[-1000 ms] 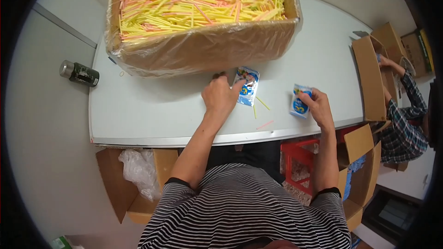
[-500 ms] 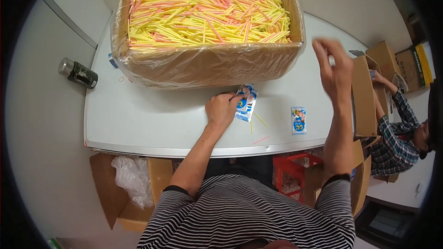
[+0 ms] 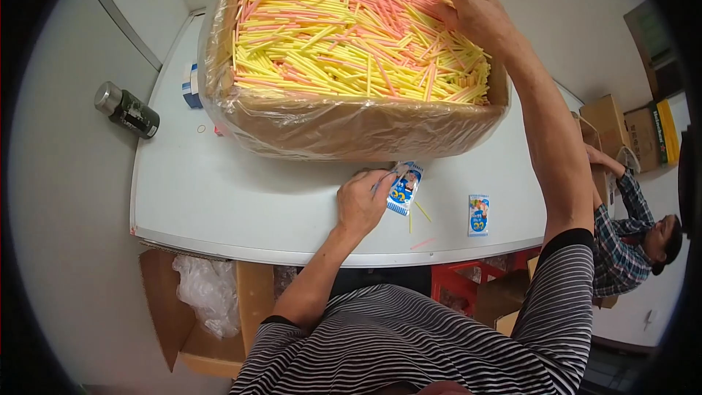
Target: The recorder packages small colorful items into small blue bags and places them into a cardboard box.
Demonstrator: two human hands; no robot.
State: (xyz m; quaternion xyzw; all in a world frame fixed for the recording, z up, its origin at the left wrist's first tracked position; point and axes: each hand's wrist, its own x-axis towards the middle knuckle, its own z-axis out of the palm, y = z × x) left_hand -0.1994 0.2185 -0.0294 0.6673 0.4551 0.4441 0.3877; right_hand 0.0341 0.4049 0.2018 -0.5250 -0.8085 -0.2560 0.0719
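Note:
My left hand (image 3: 361, 201) is closed at the table's front, its thumb and fingers pinching a small blue-and-white sachet (image 3: 406, 189). The sachet tilts up off the tabletop, and part of it is hidden by my thumb. My right hand (image 3: 475, 9) reaches over the right side of a large cardboard box. Its fingers are bent and apart from the thumb, among thin yellow and pink sticks (image 3: 351, 36) that fill the box. No stick shows clearly in that hand. Another such sachet (image 3: 479, 216) lies flat on the table to the right.
The plastic-lined box (image 3: 358, 128) stands on the white table (image 3: 219, 205). A few loose sticks (image 3: 423, 243) lie near the front edge. At the left is a dark flask (image 3: 128, 111); below, an open carton with clear plastic (image 3: 207, 289). A co-worker (image 3: 632, 241) sits at the right.
My right hand has moved from right of the box up and left onto the sticks. My left hand keeps hold of the sachet, now tilted more. The view has shifted slightly.

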